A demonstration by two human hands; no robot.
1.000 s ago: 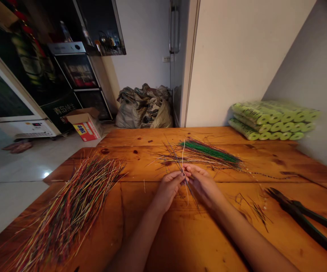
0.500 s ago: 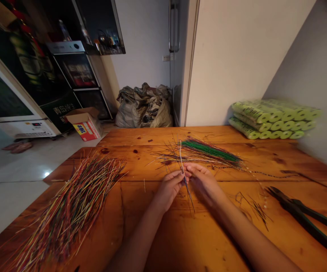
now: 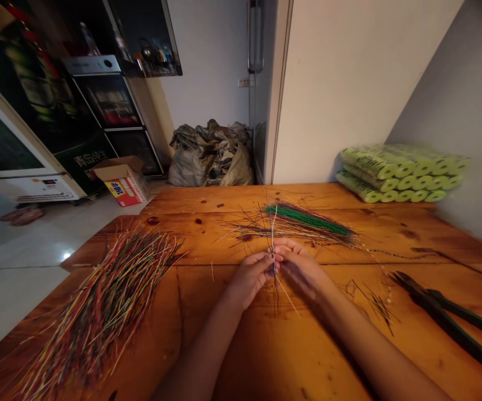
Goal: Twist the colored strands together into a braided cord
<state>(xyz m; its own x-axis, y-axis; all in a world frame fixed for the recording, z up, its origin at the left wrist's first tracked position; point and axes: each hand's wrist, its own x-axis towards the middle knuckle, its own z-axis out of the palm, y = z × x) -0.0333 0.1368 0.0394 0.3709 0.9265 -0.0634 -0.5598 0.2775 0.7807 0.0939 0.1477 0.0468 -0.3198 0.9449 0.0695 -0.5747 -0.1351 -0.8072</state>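
My left hand [image 3: 254, 274] pinches a thin bunch of wires [image 3: 273, 231] between thumb and fingers over the middle of the wooden table. My right hand [image 3: 298, 260] meets it from the right, its thumb and fingertips closed on the same wires. A white strand stands up above the fingers; darker ends and one pale strand hang below. Just beyond the hands lies a bundle of green and mixed wires [image 3: 311, 219]. To the left spreads a large pile of multicoloured wires [image 3: 111, 301].
Black long-handled cutters [image 3: 437, 306] lie at the right, beside a few dark wire scraps [image 3: 378, 306]. Green-wrapped rolls [image 3: 403, 175] are stacked at the table's far right. Beyond the table are grey sacks [image 3: 210, 156] and a cardboard box [image 3: 124, 181].
The wires between my hands have turned more upright, and the white strand's top has shifted right. A pale strand now slants out below my fingers. The view has shifted slightly.
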